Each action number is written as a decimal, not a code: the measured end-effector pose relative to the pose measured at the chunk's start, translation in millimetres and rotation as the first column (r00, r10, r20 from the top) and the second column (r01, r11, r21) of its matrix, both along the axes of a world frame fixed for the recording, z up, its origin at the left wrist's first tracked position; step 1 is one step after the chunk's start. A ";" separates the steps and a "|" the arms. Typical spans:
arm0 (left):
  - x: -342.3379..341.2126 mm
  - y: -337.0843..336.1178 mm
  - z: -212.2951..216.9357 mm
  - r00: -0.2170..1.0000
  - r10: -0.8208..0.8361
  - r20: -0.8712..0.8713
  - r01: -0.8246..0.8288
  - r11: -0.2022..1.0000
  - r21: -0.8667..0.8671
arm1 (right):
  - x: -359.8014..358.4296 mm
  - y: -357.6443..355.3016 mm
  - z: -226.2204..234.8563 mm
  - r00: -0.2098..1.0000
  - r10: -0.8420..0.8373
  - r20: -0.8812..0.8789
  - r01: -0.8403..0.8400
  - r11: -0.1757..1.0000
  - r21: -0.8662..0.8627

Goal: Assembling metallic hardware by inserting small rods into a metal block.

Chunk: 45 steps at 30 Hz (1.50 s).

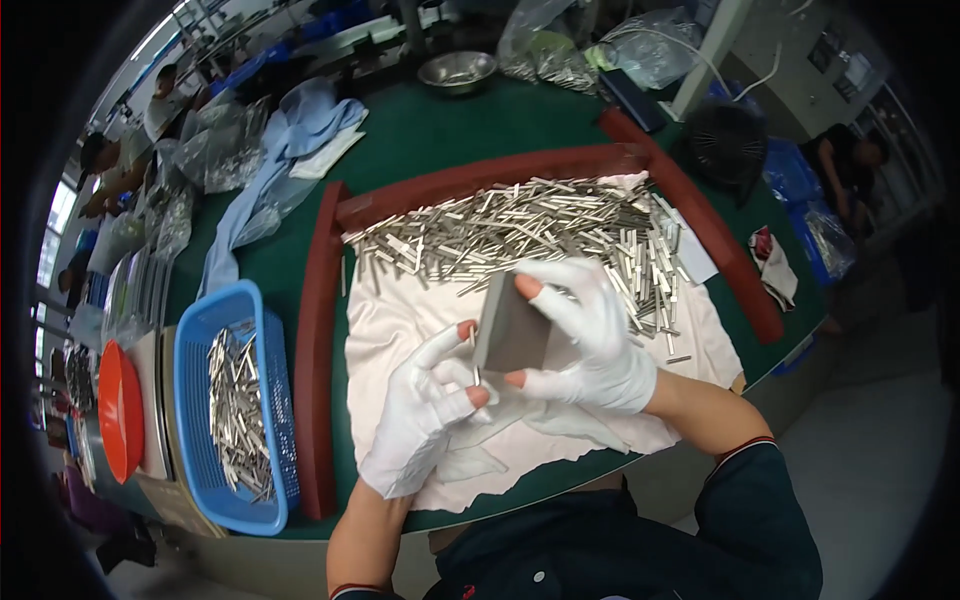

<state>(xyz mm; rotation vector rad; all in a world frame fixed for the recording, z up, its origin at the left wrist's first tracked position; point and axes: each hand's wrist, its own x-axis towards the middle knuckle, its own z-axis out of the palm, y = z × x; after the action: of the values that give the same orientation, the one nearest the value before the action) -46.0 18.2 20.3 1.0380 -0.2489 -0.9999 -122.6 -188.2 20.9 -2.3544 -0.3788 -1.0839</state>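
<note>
Green table fills the view, its far edge bent by the lens. A dark red frame fences three sides of a pale cloth; a wide heap of short metal strips lies along the cloth's far side. Left of the frame, a blue basket holds more strips; an orange lid sits further left. A blue garment, clear bags, a steel bowl and a black fan ring the far rim.

Other workers at both edges — too blurred to read.

Over the cloth, the right hand, white-gloved with bare fingertips, is curled round a grey block, thumb below, fingers on top. The left hand pinches one small strip against the block's lower edge — its fingers closed on it. The block's far face is hidden.
</note>
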 end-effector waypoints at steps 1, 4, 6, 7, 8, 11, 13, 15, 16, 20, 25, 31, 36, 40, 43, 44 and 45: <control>-4.0 -1.8 0.5 1.000 0.016 0.004 -0.016 1.000 0.018 | 0.3 6.1 2.7 1.000 -0.001 -0.022 0.002 1.000 0.021; -8.9 -1.4 2.4 0.999 -0.036 -0.006 0.036 0.999 0.031 | -1.8 13.5 1.6 1.000 0.020 0.004 -0.020 0.997 0.069; -9.4 3.2 -0.7 1.000 0.019 -0.017 -0.019 1.000 -0.014 | -3.2 7.4 -5.2 1.000 0.023 0.008 -0.024 0.993 0.119; -8.7 4.0 -2.5 0.999 0.041 -0.024 -0.042 0.999 -0.023 | -3.5 6.3 -9.5 1.000 0.026 0.005 -0.026 0.993 0.119; -10.6 0.5 -0.5 1.000 0.019 -0.021 -0.020 0.999 -0.037 | -3.6 10.8 -12.6 0.999 -0.011 0.039 0.006 0.993 0.121; -12.9 -3.3 2.9 1.000 0.021 -0.024 -0.020 1.000 0.023 | -1.3 18.0 -8.8 0.999 0.000 0.052 -0.006 0.993 0.121; -10.4 -0.2 2.9 0.996 0.037 -0.082 -0.040 0.999 -0.037 | -2.3 11.6 -11.7 0.999 -0.012 0.052 0.006 0.993 0.121; -8.5 0.9 7.8 0.994 0.049 -0.093 -0.056 0.996 -0.072 | -3.7 9.1 -11.6 0.998 -0.021 0.059 0.013 0.992 0.127; -11.0 -2.1 7.3 0.998 0.042 -0.045 -0.043 0.999 -0.014 | -1.8 12.7 -11.3 0.998 -0.026 0.066 0.017 0.991 0.135; -6.1 -0.8 -1.0 1.000 0.013 -0.022 -0.013 0.999 0.035 | -0.1 14.4 -9.6 0.998 -0.017 0.057 0.008 0.989 0.150; -14.1 -5.5 6.5 1.000 0.002 0.026 -0.004 0.996 0.086 | -1.6 19.2 -8.7 0.997 -0.042 0.070 0.032 0.990 0.134; -8.5 7.9 -17.7 0.988 0.113 0.101 -0.117 0.993 0.036 | 0.6 17.0 -12.4 0.987 -0.067 0.148 0.053 0.994 0.097; 6.5 17.7 -46.1 0.989 -0.011 0.145 -0.015 0.984 0.177 | -3.7 17.0 -8.9 0.993 -0.024 0.115 0.004 0.986 0.169; 3.3 9.6 -37.5 0.986 0.007 0.168 -0.031 0.990 0.139 | -5.7 17.8 -7.2 0.988 -0.056 0.147 0.035 0.989 0.143; 1.0 2.6 -31.9 0.983 0.022 0.181 -0.042 0.993 0.107 | -7.3 16.9 -7.6 0.992 -0.058 0.115 0.042 0.990 0.138; -0.2 0.2 -30.1 0.982 0.029 0.184 -0.047 0.994 0.096 | -6.7 16.6 -8.5 0.990 -0.056 0.126 0.038 0.989 0.141; -1.5 -2.2 -28.5 0.982 0.035 0.187 -0.052 0.995 0.086 | -6.3 16.0 -9.5 0.989 -0.054 0.136 0.035 0.989 0.144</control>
<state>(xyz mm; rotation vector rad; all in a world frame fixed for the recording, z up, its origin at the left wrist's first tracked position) -47.4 16.0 -8.2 1.2160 -0.3341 -0.8822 -128.9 -172.2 11.4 -2.1791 -0.2905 -1.2591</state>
